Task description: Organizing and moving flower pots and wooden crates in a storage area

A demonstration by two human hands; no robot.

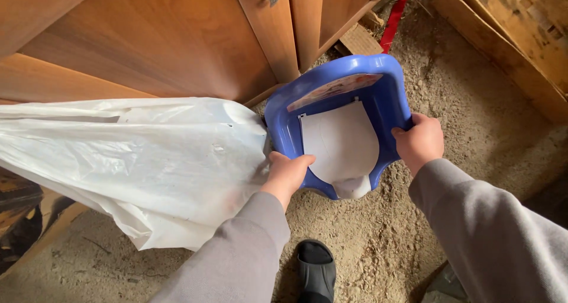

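A blue plastic seat-shaped item (390,84) with a white centre panel (340,140) and a sticker on its rim is held over a sandy floor. My left hand (288,173) grips its near-left rim. My right hand (421,140) grips its right rim. Both arms wear grey sleeves. A large white plastic bag (148,161) lies at the left, its edge touching the blue item beside my left hand.
Wooden cabinet doors (177,42) stand directly behind the bag and the blue item. Wooden planks (509,36) lie at the upper right, and a red strip (393,22) near the top. A black slipper (316,270) is on the sandy floor (378,244) below.
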